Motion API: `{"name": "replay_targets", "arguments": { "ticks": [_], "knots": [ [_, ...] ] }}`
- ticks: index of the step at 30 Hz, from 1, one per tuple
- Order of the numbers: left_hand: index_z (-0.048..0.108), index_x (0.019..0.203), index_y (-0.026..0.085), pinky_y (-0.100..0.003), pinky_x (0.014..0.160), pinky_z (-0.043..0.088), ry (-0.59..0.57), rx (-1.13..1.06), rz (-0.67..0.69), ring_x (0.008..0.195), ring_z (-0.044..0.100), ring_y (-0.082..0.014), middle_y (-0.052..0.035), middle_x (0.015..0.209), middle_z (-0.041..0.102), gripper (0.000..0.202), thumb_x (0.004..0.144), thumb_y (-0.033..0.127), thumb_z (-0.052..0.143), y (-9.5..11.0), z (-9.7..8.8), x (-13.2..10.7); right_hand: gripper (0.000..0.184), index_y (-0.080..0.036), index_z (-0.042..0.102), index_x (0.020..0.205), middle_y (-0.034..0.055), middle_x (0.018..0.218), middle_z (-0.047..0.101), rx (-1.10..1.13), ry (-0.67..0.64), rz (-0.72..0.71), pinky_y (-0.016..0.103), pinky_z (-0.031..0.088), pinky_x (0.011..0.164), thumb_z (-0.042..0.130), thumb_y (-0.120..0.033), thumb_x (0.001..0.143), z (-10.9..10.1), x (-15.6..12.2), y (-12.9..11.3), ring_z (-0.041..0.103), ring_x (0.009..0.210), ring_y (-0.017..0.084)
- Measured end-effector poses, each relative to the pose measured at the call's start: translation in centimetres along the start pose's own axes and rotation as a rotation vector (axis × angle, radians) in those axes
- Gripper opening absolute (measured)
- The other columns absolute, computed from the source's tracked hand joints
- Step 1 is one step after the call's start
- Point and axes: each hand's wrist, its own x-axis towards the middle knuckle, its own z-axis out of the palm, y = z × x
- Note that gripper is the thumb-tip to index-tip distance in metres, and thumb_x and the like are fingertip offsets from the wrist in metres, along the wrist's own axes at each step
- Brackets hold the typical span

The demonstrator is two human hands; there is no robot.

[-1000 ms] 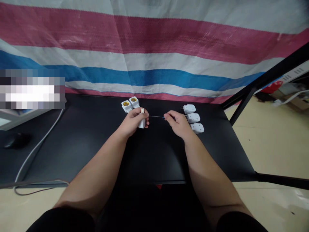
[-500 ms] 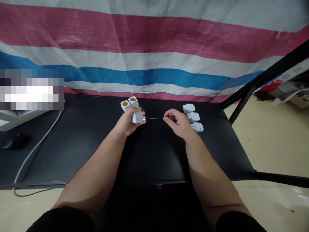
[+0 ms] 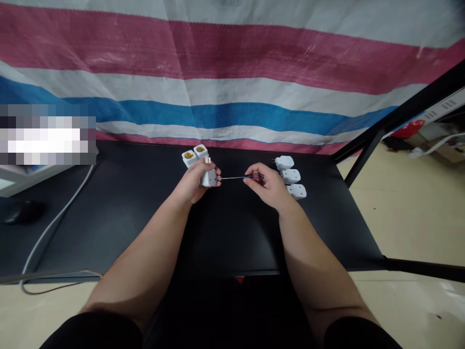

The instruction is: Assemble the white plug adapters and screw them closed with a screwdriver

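My left hand is closed round a small white plug adapter, held just above the black table. My right hand pinches the handle of a thin screwdriver. Its metal shaft points left and its tip meets the side of the adapter. Two white adapters with brass sockets sit just behind my left hand. Three white plug adapters lie in a column right beside my right hand.
A striped pink, white and blue tarp hangs behind the table. A white cable and a dark mouse lie at the left. A black metal frame rises at the right, with tan floor beyond.
My left hand turned the adapter from upright to facing sideways. The screwdriver tip moved left until it met the adapter's side. The adapters on the table stayed put.
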Motion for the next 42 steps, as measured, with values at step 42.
{"name": "replay_targets", "arguments": {
  "ticks": [42],
  "knots": [
    [0.056, 0.083, 0.020, -0.028, 0.051, 0.061, 0.030, 0.183, 0.168, 0.052, 0.069, -0.0152, 0.0011, 0.072, 0.067, 0.024, 0.076, 0.028, 0.078, -0.69, 0.16, -0.19, 0.032, -0.026, 0.059, 0.105, 0.0001, 0.088, 0.066, -0.005, -0.144, 0.127, 0.035, 0.046, 0.076, 0.064, -0.057, 0.104, 0.16, 0.23, 0.77, 0.060, 0.079, 0.019]
  ]
}}
